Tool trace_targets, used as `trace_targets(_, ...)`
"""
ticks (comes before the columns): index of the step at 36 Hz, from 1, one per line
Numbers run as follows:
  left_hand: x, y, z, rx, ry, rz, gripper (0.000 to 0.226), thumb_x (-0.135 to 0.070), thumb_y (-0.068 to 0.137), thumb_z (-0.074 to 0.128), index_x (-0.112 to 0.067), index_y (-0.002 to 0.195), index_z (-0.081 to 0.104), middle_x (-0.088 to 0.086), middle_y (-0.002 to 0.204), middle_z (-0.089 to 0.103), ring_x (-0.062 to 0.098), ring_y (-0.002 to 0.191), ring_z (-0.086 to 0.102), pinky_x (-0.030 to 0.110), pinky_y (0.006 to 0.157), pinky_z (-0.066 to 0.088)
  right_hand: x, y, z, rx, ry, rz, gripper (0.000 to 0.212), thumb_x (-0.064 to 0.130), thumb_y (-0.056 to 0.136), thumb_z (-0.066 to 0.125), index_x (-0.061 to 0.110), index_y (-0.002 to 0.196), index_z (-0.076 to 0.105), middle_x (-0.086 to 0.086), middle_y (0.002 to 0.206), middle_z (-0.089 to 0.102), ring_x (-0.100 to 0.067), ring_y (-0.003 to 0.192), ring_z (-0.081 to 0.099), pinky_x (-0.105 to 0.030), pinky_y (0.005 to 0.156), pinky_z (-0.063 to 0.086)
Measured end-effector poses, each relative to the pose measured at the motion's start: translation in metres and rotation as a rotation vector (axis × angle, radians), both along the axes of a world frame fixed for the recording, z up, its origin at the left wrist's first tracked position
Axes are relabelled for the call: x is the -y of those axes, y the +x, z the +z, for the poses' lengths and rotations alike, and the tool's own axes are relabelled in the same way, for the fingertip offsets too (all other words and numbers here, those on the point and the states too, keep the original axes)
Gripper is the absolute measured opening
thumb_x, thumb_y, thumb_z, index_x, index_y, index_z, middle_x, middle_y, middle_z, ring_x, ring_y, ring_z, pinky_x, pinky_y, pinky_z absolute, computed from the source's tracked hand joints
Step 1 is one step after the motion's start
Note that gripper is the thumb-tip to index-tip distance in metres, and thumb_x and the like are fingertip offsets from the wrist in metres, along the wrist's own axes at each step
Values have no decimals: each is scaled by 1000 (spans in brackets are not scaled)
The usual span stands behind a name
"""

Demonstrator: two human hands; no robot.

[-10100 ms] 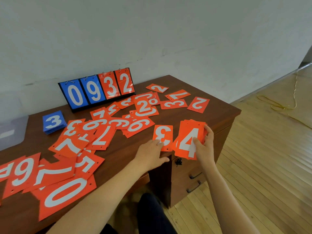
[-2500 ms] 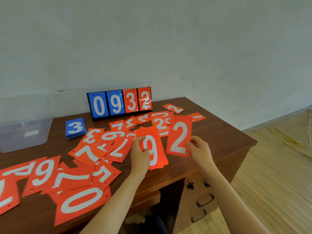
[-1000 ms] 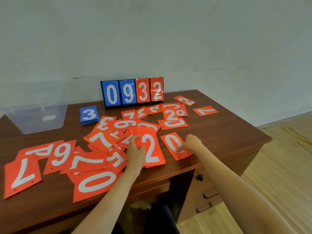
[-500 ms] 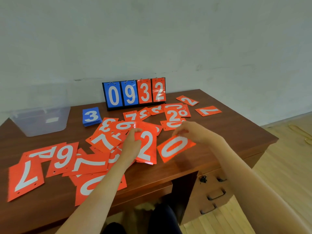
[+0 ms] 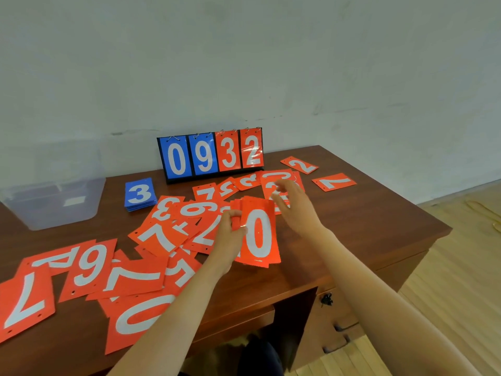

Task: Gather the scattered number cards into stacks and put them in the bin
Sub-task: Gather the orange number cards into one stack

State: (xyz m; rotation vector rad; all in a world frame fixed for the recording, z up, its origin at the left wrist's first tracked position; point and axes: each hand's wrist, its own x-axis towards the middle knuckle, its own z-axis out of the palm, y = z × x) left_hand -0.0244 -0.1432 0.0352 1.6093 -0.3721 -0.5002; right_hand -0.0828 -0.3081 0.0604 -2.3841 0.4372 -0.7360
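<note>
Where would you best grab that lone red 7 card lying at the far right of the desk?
Probably by its near long edge, coming from the front with the right hand. The red 7 card lies flat on the desk, apart from the other cards, so a fingertip likely has to lift or slide an edge before pinching it.

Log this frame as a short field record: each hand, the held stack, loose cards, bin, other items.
left hand: grips the red stack by its left edge
red stack: held over the desk, 0 card on top
right hand: open, reaching toward the loose red cards behind the stack
bin: clear, far left of the desk, contents unclear
blue stack: 3 on top, beside the bin
scoreboard: upright at the back, reads 0932
</note>
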Motion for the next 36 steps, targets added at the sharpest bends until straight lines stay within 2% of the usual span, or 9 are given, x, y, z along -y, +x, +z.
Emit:
trace_targets(2, 3, 7, -3, -30, -8, 57, 32, -12, 96, 50, -32, 117, 39, 2, 131, 50, 23, 109, 59, 39, 80, 57, 23, 8, -15, -153, -31, -77, 35, 30, 99, 43, 14, 130, 50, -4, 135, 51, -19, 125, 47, -32, 100, 40)
trace_targets(6, 10, 20, -8, 43, 54, 85, 51, -6, 96, 47, -38, 132, 30, 0, 146, 34, 24, 129, 43, 45, 94, 51, 54, 22, -45, -502, -137, 22, 44, 35, 101, 36, 13, 139, 43, -6, 148, 39, -23, 140, 28, -36, 113, 24)
trace_targets(11, 20, 28, -10, 112, 168, 48, 40, -4, 97, 41, -34, 122, 44, 0, 146, 35, 21, 132, 39, 32, 92, 49, 69, 38, -68, -721, -215, 51, 53, 47, 100, 28, 24, 148, 27, 1, 157, 19, -21, 147, 5, -47, 117, 10)
trace_targets(14, 21, 31, -12, 121, 208, 48, 38, -4, 97, 38, -33, 119, 47, 1, 145, 37, 21, 131, 40, 33, 94, 48, 67, 36, -72, -727, -239, 25, 54, 50, 99, 27, 26, 148, 24, 2, 158, 16, -20, 147, 4, -49, 116, 6)
trace_targets(19, 20, 30, -11, 96, 213, 74, 38, -5, 97, 38, -31, 121, 50, 2, 145, 37, 21, 128, 42, 25, 79, 49, 42, 16, -67, -750, -362, -93, 56, 53, 97, 28, 20, 142, 37, -4, 151, 33, -26, 139, 30, -50, 113, 20)
trace_targets(25, 19, 23, -10, 103, 197, 82, 39, -3, 97, 37, -29, 123, 51, 3, 145, 37, 22, 129, 42, 33, 89, 50, 7, -18, -56, -812, -431, -168, 50, 46, 99, 30, 15, 133, 49, -8, 140, 47, -29, 129, 43, -44, 105, 35)
trace_targets(30, 20, 15, -8, 132, 208, 70, 41, 0, 96, 35, -29, 121, 51, 3, 146, 36, 22, 131, 39, 36, 96, 49, 22, -8, -31, -730, -214, -193, 42, 29, 98, 45, 13, 137, 43, -9, 138, 48, -26, 125, 46, -37, 101, 42)
trace_targets(33, 19, 12, -8, 144, 230, 62, 42, 0, 96, 33, -27, 121, 52, 2, 146, 35, 20, 131, 38, 30, 95, 46, 41, 10, -24, -715, -115, -99, 58, 25, 92, 58, 11, 143, 35, -10, 147, 38, -27, 135, 34, -38, 109, 33)
trace_targets(36, 17, 11, -7, 130, 234, 80, 41, -1, 97, 32, -26, 123, 52, 3, 146, 36, 21, 131, 38, 33, 97, 43, 57, 21, -24, -853, -75, -72, 70, 35, 86, 66, 12, 143, 34, -11, 147, 37, -30, 135, 34, -43, 109, 33)
